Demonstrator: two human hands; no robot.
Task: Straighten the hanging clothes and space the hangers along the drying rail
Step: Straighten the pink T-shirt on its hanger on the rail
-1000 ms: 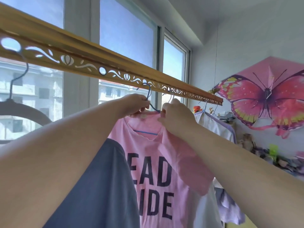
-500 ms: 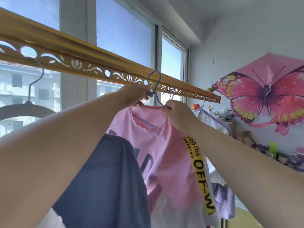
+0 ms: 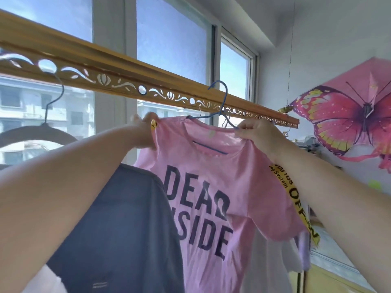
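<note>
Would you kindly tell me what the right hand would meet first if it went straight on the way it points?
Probably the neck of the blue hanger, just up-left of the right hand, which pinches the pink shirt at its shoulder; the wooden rail lies behind. Depth is unclear.

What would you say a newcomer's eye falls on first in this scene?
The pink T-shirt printed DEAD INSIDE fills the centre on a blue wire hanger, the left hand and right hand gripping its shoulders. Above it runs the carved golden drying rail; a pink butterfly kite hangs on the right wall.
</note>
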